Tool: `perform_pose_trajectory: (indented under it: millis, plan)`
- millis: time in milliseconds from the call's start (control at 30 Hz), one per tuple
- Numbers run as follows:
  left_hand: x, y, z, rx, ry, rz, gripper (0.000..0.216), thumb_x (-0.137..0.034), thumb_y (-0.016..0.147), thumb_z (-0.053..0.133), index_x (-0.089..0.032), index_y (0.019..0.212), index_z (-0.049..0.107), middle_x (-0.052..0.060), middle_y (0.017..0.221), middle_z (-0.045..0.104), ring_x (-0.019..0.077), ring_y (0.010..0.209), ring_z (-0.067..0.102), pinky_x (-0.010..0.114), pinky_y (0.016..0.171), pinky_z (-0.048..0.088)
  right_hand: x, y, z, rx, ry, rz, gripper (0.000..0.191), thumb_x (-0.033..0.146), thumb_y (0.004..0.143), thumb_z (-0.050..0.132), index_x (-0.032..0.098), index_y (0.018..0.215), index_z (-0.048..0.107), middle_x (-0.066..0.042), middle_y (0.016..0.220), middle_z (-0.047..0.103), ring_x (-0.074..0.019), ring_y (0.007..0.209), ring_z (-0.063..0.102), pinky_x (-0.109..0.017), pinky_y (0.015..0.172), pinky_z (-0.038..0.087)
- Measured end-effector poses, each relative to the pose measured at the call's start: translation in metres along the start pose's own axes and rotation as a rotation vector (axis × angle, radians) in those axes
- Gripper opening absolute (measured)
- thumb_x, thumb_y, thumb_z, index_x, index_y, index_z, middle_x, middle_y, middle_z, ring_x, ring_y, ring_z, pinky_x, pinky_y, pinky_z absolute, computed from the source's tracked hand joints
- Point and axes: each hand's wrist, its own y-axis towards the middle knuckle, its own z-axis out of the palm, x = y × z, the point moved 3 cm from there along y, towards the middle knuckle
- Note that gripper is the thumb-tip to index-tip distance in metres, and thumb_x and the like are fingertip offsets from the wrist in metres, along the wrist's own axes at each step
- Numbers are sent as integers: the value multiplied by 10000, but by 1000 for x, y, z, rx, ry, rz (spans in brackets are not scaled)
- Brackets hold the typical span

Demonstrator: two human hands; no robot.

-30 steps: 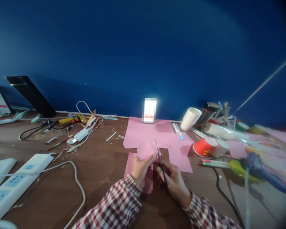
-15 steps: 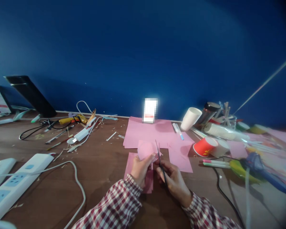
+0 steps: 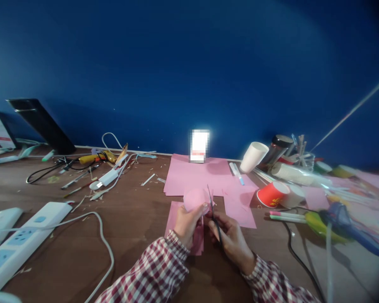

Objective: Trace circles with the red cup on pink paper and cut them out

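Observation:
Between its thumb and fingers, my left hand (image 3: 187, 224) pinches a piece of pink paper (image 3: 194, 198) with a rounded upper edge. My right hand (image 3: 230, 237) is closed around a pair of dark scissors (image 3: 217, 229), their blades pointing up and away from me at the right edge of the paper. Part of the handles is hidden by my fingers. Beneath my hands lies a narrow stack of pink paper (image 3: 173, 214). Farther back is a large pink sheet (image 3: 197, 179), with a smaller pink piece (image 3: 240, 210) to its right.
A white paper cup (image 3: 254, 156), a red paper cup (image 3: 273, 194), a marker (image 3: 236, 173) and a blue glue gun (image 3: 350, 227) lie to the right. A white power strip (image 3: 25, 237) and cables occupy the left. A blue wall (image 3: 177, 75) rises behind the table.
The paper in my left hand has tilted slightly, and its upper edge sits a little lower. Both hands keep nearly the same place and grip.

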Motion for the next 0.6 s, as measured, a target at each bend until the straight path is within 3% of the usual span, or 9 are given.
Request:
perform_pose_trajectory:
  millis: [600]
  plan:
    - [2, 7, -5, 43, 45, 45, 326, -311, 525, 826, -79, 716, 697, 25, 537, 614, 73, 450, 497, 172, 397, 353, 1, -2, -4, -6, -56, 17, 355, 451, 801, 617, 151, 991, 639, 22, 602, 497, -89, 496, 453, -193, 444, 395]
